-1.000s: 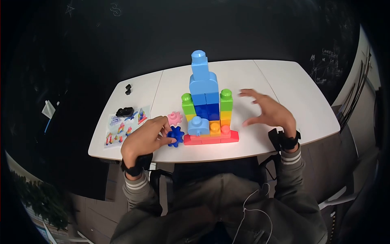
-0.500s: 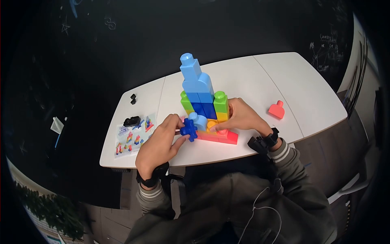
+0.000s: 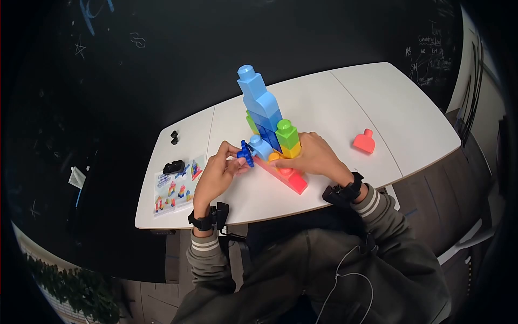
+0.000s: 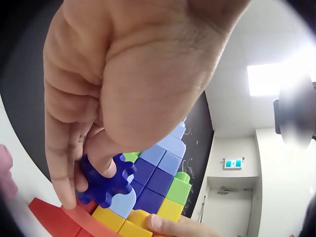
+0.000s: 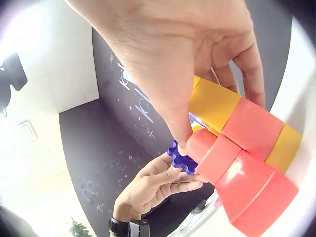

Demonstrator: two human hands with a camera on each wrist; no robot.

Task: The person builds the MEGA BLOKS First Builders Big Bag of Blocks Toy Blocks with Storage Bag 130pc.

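My left hand (image 3: 215,174) pinches a dark blue toy gear (image 3: 246,154) between thumb and fingers. The gear is held up on edge, right at the front of a light blue block (image 3: 261,149) low on the block tower (image 3: 264,110). In the left wrist view, the gear's (image 4: 109,180) teeth overlap that light blue block. My right hand (image 3: 322,160) grips the tower's right side, thumb in front near the orange knob (image 3: 274,156) and fingers behind the yellow block (image 5: 215,103). The tower stands on a red base (image 3: 298,184), set at a slant on the table.
A loose red block (image 3: 365,142) lies on the white table (image 3: 415,127) to the right. At left are a printed building guide (image 3: 174,191), a black object (image 3: 174,167) on it and small black pieces (image 3: 174,137) behind. Part of a pink piece (image 4: 6,170) shows in the left wrist view.
My left hand has brought the gear from the table to the tower's front. My right hand has come in from the open and taken hold of the tower, which has turned.
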